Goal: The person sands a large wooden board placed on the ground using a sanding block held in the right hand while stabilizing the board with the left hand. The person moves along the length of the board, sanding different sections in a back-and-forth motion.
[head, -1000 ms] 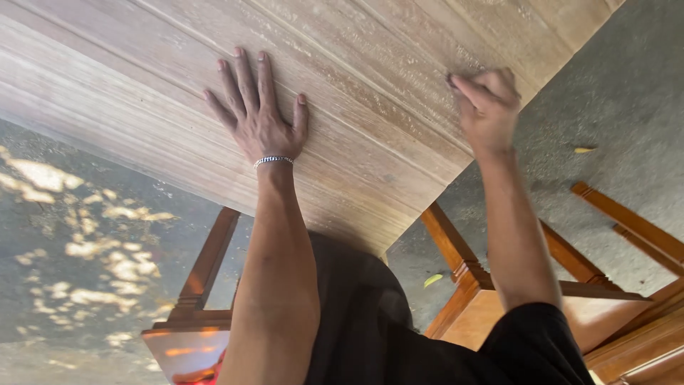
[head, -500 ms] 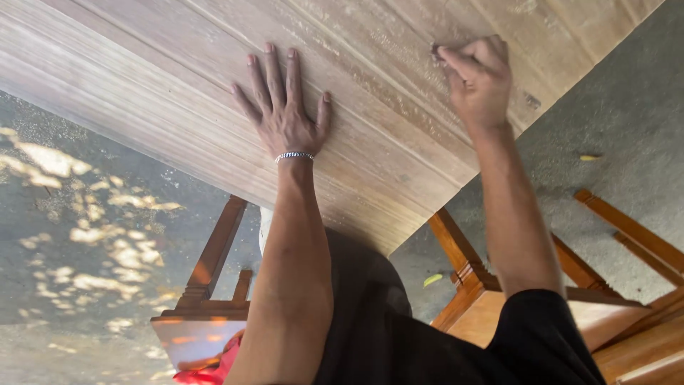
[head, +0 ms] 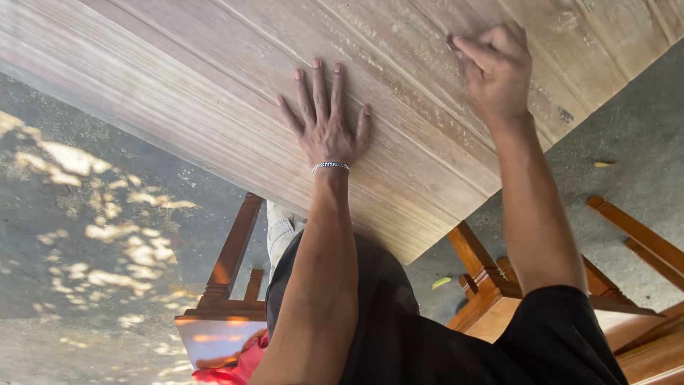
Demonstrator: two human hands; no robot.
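The pale wooden worktop lies bare across the upper left and top of the frame, open for a hand to slide. Mid-frame the left hand lies flat on it; at upper right the right hand presses its fingertips down. Below the worktop's edge, brown wooden frames crowd the lower centre and lower right, over open concrete floor at left.
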